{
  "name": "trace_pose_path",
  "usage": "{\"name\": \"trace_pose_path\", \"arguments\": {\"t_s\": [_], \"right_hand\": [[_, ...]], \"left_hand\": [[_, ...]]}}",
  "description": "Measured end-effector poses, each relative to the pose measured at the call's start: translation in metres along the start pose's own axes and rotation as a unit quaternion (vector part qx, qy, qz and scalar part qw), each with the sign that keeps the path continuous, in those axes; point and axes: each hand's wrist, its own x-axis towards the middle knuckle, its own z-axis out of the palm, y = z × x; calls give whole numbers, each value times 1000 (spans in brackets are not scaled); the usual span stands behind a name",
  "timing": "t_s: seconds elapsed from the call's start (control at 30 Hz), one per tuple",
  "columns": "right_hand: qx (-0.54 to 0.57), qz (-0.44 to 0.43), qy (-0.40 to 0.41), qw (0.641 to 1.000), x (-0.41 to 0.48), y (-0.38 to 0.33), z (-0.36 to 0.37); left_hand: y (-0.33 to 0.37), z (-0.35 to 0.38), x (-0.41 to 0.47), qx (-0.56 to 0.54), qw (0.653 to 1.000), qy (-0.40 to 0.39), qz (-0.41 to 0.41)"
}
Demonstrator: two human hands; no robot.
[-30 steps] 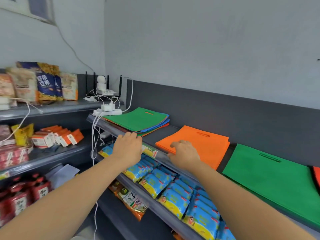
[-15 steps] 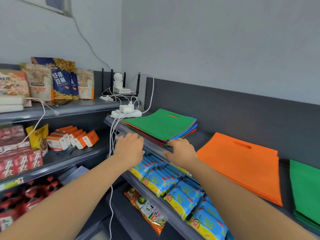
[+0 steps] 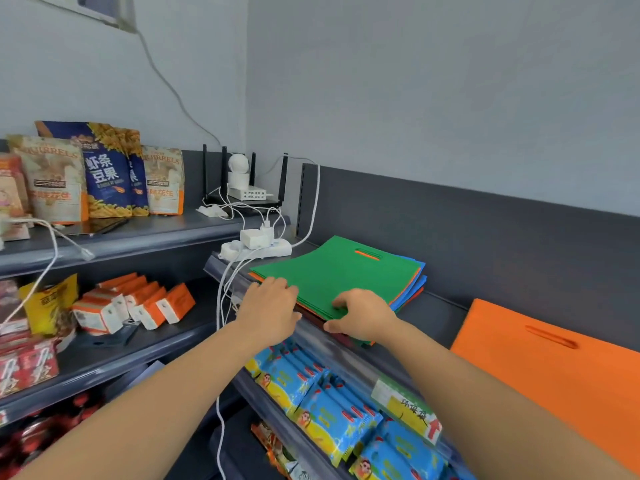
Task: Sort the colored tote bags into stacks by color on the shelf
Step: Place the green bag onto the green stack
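The mixed stack of bags (image 3: 341, 277), green on top with blue and orange beneath, lies at the front edge of the shelf (image 3: 440, 306), near its left end. The right hand (image 3: 363, 315) pinches the stack's front edge, fingers on top and thumb below. The left hand (image 3: 268, 306) lies on the stack's near left corner, and I cannot tell whether it grips.

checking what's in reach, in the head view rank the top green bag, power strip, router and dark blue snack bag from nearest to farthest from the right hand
From the right hand:
1. green bag, under its fingers, thumb at the front edge.
2. power strip, at the shelf's left end, behind the stack.
3. router, back in the corner.
4. dark blue snack bag, far left on the other shelf.
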Motion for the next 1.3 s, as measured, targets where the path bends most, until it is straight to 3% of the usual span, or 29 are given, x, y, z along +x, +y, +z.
{"name": "trace_pose_path", "arguments": {"t_s": [0.2,0.37,0.47,0.6,0.7,0.8,0.87,0.97,1.07,1.1,1.17,1.3], "right_hand": [[134,13,-82,987,15,10,-19],[190,45,-78,978,11,14,-26],[164,72,-22,984,7,14,-26],[107,115,72,985,-3,24,-20],[117,169,141,969,-16,41,-14],[190,236,188,934,-32,52,-13],[292,273,185,898,-36,56,-16],[464,357,172,792,-29,58,-15],[520,399,178,734,-24,62,-13],[521,411,167,729,-25,61,-13],[493,429,145,743,-28,58,-13],[448,411,159,778,-29,53,-9]], "left_hand": [[-14,10,34,-33,998,-18,55],[-27,14,58,-48,993,-42,97],[-30,12,63,-61,989,-68,121],[-32,15,71,-92,991,-48,90],[-37,18,79,-32,998,15,50],[-40,21,84,-115,993,34,-19],[-39,21,86,-194,980,14,-46],[-36,18,88,-295,954,-50,-33],[-32,3,82,-463,870,-167,-31],[-30,-6,78,-494,844,-205,-36],[-27,-13,78,-506,826,-239,-65],[-24,-6,90,-559,794,-169,-169]]}}
